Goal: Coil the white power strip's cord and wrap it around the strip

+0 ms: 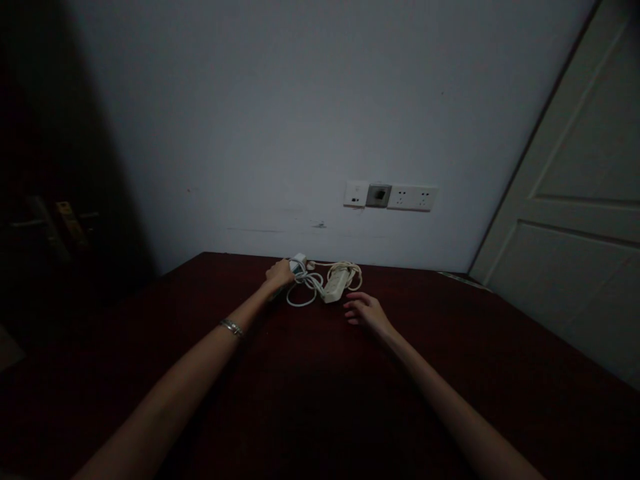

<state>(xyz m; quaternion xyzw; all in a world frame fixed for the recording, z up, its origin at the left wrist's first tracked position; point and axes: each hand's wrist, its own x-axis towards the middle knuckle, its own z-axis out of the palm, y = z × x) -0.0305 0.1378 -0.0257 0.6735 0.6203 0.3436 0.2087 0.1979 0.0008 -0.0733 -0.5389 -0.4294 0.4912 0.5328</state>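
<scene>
Near the wall, my left hand (280, 272) is closed over a white power strip (299, 258), hiding most of it. Beside it a pale cord (301, 305) lies in loose loops. To the right, a second, cream power strip (335, 287) rests on the dark red table (300, 387), with its own cream cord (359, 272) coiled about its far end. Just right of that strip's near end hovers my right hand (364, 311), fingers apart and bent a little, holding nothing. The plug ends are hard to make out in the dim light.
A pale wall (280, 133) rises behind the table, carrying a row of wall sockets (413, 198) and a grey outlet (379, 195). A white panelled door (580, 267) stands at the right. On the dark left side a door handle (70, 227) shows.
</scene>
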